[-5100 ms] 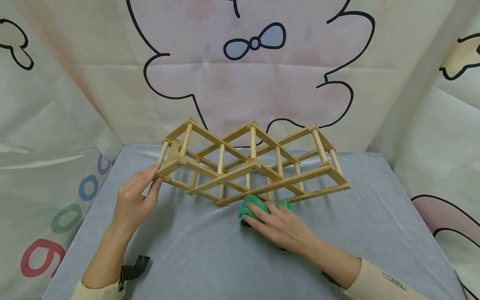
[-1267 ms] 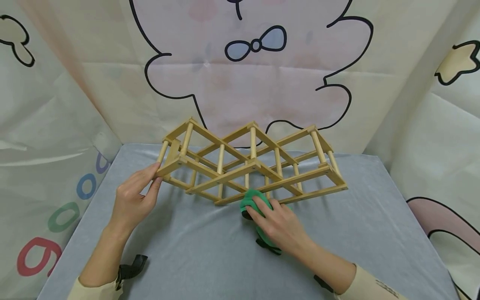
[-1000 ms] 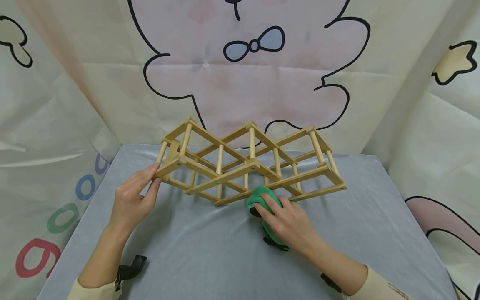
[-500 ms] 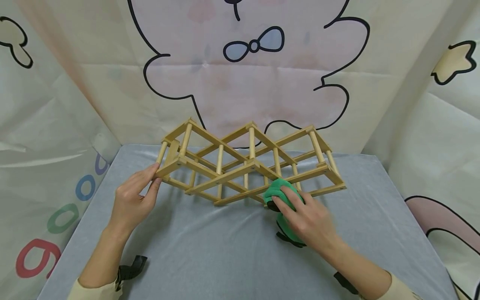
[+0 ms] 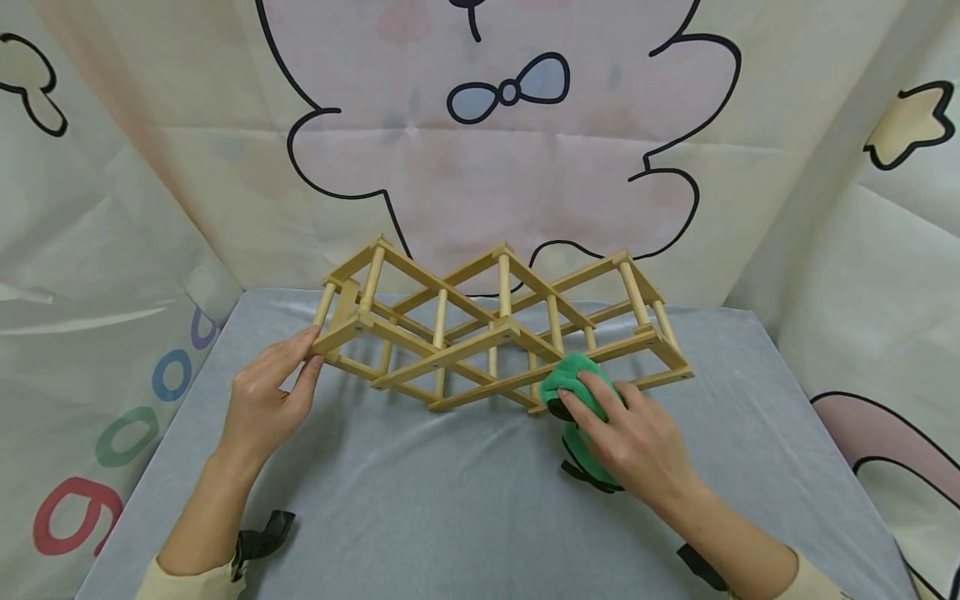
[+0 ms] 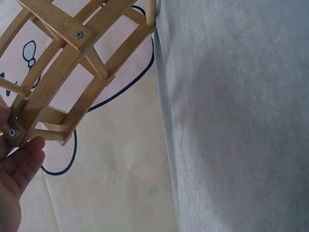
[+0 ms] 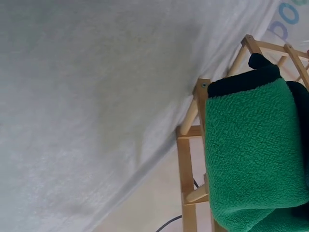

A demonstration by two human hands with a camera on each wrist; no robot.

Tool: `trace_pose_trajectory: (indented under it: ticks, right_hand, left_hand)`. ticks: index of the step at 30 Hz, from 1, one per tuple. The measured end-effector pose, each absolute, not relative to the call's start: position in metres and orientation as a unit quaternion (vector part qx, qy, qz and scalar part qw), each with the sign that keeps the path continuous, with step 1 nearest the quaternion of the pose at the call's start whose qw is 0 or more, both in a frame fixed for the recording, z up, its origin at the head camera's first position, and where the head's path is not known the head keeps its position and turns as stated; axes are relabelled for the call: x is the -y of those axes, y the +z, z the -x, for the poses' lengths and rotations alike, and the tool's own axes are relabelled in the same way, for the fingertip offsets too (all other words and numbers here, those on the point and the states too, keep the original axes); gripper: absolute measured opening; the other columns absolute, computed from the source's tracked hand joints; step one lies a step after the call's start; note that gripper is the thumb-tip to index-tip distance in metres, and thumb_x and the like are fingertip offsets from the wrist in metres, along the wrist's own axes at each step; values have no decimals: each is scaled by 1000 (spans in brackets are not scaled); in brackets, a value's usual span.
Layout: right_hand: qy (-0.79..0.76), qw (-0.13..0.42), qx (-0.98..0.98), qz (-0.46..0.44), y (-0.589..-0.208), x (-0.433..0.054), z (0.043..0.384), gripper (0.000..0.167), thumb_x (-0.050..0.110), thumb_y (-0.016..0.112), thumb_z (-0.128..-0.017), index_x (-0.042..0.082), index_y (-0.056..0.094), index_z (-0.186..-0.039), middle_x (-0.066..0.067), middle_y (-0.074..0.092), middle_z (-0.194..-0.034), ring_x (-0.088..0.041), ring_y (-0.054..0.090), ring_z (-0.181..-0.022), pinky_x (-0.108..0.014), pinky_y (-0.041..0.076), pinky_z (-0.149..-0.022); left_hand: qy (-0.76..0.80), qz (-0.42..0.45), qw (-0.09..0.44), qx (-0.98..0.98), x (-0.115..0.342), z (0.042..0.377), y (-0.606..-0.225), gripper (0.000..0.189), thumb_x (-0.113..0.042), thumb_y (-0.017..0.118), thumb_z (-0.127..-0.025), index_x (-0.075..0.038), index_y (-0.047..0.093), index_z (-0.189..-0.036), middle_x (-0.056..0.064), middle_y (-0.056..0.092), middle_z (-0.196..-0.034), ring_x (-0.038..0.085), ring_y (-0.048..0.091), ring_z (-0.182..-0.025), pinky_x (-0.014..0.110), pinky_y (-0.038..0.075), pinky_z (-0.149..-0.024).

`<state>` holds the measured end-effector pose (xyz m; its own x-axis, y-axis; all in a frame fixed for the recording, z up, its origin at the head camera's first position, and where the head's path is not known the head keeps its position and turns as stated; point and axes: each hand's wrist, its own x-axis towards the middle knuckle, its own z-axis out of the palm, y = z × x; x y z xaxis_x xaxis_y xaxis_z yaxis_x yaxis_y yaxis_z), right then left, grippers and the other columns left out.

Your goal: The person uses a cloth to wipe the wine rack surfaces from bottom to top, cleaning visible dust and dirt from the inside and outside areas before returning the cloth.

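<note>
A light wooden accordion wine rack (image 5: 442,358), made of crossed slats and round dowels, spans the back half of the table. My left hand (image 5: 266,400) pinches its lower left corner between thumb and fingers. In the left wrist view, fingertips wrap the corner beside a screw on the rack (image 6: 58,72). My right hand (image 5: 637,446) grips a bunched green cloth (image 5: 573,373) with black edging against the rack's lower front slats, right of the middle. A loose part of the cloth hangs below that hand. In the right wrist view the fluffy cloth (image 7: 253,150) covers part of the slats and hides the fingers.
A grey-blue cloth covers the table (image 5: 420,517). Behind it hangs a pale backdrop (image 5: 405,158) with cartoon outlines, close to the rack's far side. Similar printed sheets stand left and right. A black strap (image 5: 267,533) sits at my left wrist.
My right hand has slid the green cloth rightward along the front slats, from near the rack's middle, slowing in the last half second. The left hand and the rack stay in place.
</note>
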<state>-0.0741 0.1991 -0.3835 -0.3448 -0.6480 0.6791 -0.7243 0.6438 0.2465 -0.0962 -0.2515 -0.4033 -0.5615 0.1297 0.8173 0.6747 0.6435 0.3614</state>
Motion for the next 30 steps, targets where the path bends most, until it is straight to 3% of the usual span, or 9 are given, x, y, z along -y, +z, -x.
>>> trace_pose_trajectory:
  ticks: [8, 16, 24, 30]
  right_hand:
    - [20, 386, 818, -426, -393, -204, 73, 38, 6, 42, -106, 9, 78, -117, -19, 70, -118, -33, 56, -63, -34, 41, -37]
    - [0, 352, 836, -421, -403, -214, 73, 42, 9, 37, -109, 9, 78, -117, -20, 69, -117, -32, 54, -62, -32, 39, -37]
    - [-14, 303, 858, -415, -409, -231, 69, 52, 14, 26, -112, 7, 77, -120, -22, 66, -118, -34, 56, -66, -36, 47, -42]
    - [-13, 303, 864, -403, -417, -242, 66, 50, 16, 29, -112, 8, 78, -120, -22, 67, -118, -36, 58, -67, -34, 44, -37]
  left_hand:
    - [-343, 249, 398, 814, 251, 97, -404, 46, 10, 72, -85, 6, 70, -131, 23, 74, -118, 42, 73, -92, 14, 46, -104]
    - [-342, 248, 398, 814, 252, 96, -404, 46, 9, 71, -85, 7, 70, -130, 23, 74, -118, 42, 73, -91, 13, 46, -105]
    - [-342, 245, 396, 816, 250, 96, -404, 47, 11, 72, -84, 7, 70, -130, 23, 74, -118, 42, 72, -93, 13, 46, -105]
    - [-343, 245, 397, 815, 251, 96, -405, 48, 11, 72, -83, 6, 70, -131, 23, 75, -118, 42, 73, -93, 13, 46, -104]
